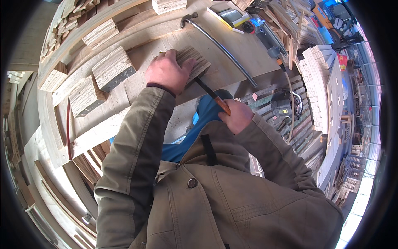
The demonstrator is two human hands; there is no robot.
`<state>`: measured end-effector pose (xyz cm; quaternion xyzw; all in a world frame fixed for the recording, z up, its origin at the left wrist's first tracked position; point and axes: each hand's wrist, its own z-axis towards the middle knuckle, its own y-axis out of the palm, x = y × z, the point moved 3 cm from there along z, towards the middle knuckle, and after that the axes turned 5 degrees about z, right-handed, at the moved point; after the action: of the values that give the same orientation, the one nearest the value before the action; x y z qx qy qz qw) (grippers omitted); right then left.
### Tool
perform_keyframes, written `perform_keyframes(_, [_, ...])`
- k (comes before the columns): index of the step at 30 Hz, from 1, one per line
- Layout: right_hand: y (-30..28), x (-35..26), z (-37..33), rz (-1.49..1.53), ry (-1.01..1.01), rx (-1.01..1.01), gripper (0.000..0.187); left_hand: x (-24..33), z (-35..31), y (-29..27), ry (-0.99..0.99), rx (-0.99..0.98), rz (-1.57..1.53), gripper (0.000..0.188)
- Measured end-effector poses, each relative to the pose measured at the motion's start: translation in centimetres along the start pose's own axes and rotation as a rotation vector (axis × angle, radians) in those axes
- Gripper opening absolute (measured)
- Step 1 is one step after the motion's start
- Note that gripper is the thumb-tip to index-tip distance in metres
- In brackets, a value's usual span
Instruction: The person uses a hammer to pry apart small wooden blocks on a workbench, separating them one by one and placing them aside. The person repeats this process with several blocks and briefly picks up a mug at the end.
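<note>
Bending the half-curled left hand (166, 71) over a layered wood block (198, 59) at the table's (251, 46) near edge, laying the thumb across its top. Closing the right hand (239, 116) around the orange-brown handle of a flat, dark-bladed tool (205, 87), pointing its blade at the block's near side; not showing clearly whether touching it. Working beside a claw hammer (219, 45) with a smooth, grey metal shaft, lying slantwise down to the near edge. Facing more rough-grained, squarish blocks (114, 68) toward the table's left end, and a thin red stick (68, 128) by its near left corner.
</note>
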<state>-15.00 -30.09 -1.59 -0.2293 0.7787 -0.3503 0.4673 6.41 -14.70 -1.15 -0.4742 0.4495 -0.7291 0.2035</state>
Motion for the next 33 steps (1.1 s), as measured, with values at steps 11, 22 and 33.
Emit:
perform_keyframes(11, [0.4,0.3,-0.1,-0.031,-0.024,0.063,0.036,0.2,-0.1,-0.4,-0.015,-0.013,0.002,0.067])
perform_keyframes(22, [3.7,0.9,-0.2,0.097,0.087,0.057,0.032,0.4,-0.4,-0.1,0.021,0.037,0.028,0.066])
perform_keyframes(33, [12.2,-2.1,-1.2,0.921,0.362,0.02,0.027,0.2,-0.4,0.6,0.033,0.111,0.028,0.064])
